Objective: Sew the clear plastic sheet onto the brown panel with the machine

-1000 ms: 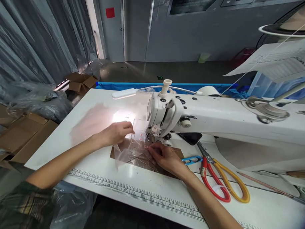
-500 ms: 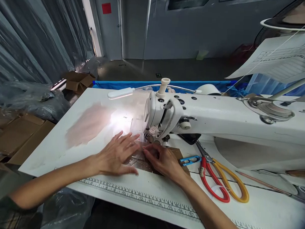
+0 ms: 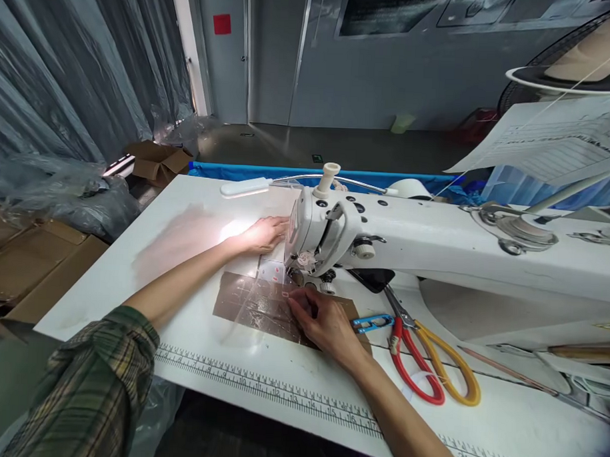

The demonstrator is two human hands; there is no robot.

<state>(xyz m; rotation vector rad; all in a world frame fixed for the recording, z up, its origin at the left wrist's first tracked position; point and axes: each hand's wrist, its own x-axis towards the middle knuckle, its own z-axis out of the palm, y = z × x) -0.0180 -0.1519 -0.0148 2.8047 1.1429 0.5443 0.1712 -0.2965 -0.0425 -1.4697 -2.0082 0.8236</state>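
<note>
White tabletop (image 3: pixel 102 295) leaves flat left hand (image 3: pixel 265 235) room leftward; right hand (image 3: pixel 326 320) pinches sheer fabric (image 3: pixel 265 307).

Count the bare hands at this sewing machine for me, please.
2: the left hand lies beyond the brown sheet, beside the sewing machine; the right hand is over the sheet's right part. Any behind the machine would be hidden.
</note>
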